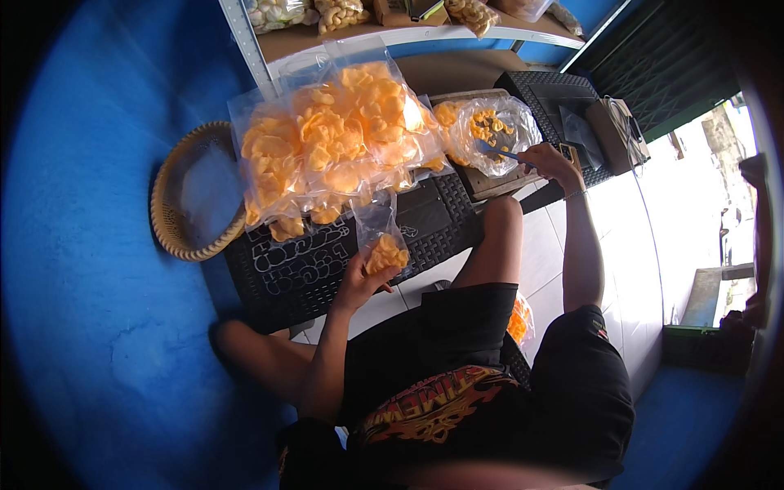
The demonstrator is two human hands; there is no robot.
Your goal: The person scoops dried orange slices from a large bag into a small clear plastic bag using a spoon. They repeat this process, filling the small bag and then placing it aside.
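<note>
My left hand (361,278) holds a small clear plastic bag (387,251) with orange chips at its bottom, over the near edge of a black woven-pattern table (300,263). My right hand (548,164) grips the handle of a blue utensil (499,150); its head reaches into a large open plastic bag (527,122) that holds small orange snack pieces (488,127). That bag lies on a wooden board or crate (490,185). Between my hands and beyond them, filled clear bags of orange chips (337,135) are heaped on the table.
A woven basket (162,208) with whitish plastic inside stands left against the blue wall. Above is a shelf (367,40) with bagged goods. A second black table (551,86) at right bears a cardboard box (615,138) with a cable. A bag of orange snacks (520,321) is down beside my leg.
</note>
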